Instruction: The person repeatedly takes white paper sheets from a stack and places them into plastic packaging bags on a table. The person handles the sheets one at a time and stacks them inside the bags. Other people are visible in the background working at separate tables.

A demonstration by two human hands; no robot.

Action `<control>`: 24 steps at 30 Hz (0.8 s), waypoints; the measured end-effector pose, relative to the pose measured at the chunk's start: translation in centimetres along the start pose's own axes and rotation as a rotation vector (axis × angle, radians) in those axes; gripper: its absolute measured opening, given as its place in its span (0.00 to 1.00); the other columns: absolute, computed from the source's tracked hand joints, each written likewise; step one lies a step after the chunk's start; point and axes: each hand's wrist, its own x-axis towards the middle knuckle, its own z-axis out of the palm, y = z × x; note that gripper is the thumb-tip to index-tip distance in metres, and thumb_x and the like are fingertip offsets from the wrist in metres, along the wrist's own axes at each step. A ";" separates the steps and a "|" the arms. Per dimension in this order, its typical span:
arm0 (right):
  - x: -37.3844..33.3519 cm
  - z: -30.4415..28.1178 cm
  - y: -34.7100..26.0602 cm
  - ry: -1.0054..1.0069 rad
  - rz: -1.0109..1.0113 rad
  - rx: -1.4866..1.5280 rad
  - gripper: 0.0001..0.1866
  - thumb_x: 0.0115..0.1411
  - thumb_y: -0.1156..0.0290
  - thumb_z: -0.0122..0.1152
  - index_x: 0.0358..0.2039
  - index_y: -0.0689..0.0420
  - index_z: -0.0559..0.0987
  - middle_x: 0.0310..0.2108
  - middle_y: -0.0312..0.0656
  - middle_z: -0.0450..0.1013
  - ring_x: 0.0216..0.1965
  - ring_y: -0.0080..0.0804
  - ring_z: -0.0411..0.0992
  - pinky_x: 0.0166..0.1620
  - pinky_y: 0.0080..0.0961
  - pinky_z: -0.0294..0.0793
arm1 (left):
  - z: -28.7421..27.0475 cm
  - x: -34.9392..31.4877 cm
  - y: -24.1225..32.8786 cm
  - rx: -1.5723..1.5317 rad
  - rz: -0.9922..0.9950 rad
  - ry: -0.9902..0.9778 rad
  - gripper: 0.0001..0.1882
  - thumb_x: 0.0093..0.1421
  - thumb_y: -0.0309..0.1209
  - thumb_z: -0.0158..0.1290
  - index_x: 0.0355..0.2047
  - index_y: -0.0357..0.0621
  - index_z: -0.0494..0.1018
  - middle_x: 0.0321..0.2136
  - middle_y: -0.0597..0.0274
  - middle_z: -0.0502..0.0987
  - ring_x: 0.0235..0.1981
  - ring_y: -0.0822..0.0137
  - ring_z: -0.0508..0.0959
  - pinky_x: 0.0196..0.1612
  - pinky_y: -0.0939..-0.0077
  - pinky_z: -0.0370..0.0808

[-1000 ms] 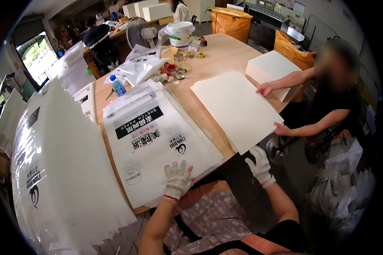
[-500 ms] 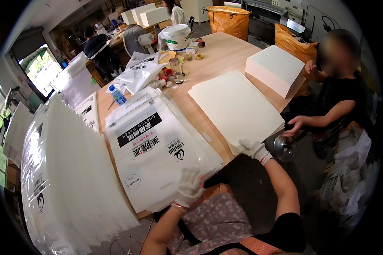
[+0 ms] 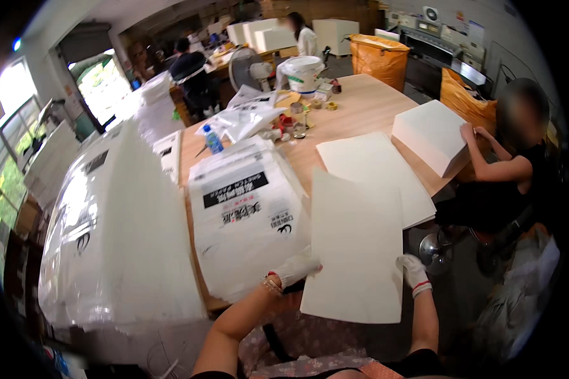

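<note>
Upright in front of me is a large cream paper sheet, perhaps several together; this cannot be told. My right hand, in a white knit glove, grips its right edge. My left hand, gloved too and slightly blurred, is at the left edge with its fingertips closed against the paper. Behind the raised paper, a stack of cream paper lies on the table. To its left is a pile of printed clear plastic bags, close to my left hand.
A tall stack of clear plastic bags stands at the left. On the table are a blue-capped bottle, a white bucket and tape rolls. At right, a co-worker has both hands at a white paper block.
Paper has come off the stack and now stands raised between my hands. My left hand moved from over the bags to its edge. The co-worker's hands moved to the paper block. The view shifted.
</note>
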 end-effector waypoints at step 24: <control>-16.1 14.6 -14.4 -0.123 -0.657 -0.870 0.13 0.43 0.69 0.60 0.33 0.58 0.79 0.27 0.51 0.75 0.28 0.46 0.75 0.30 0.34 0.76 | -20.7 -0.1 -0.9 0.520 0.565 0.351 0.12 0.53 0.33 0.51 0.36 0.43 0.68 0.24 0.64 0.72 0.22 0.71 0.71 0.29 0.76 0.71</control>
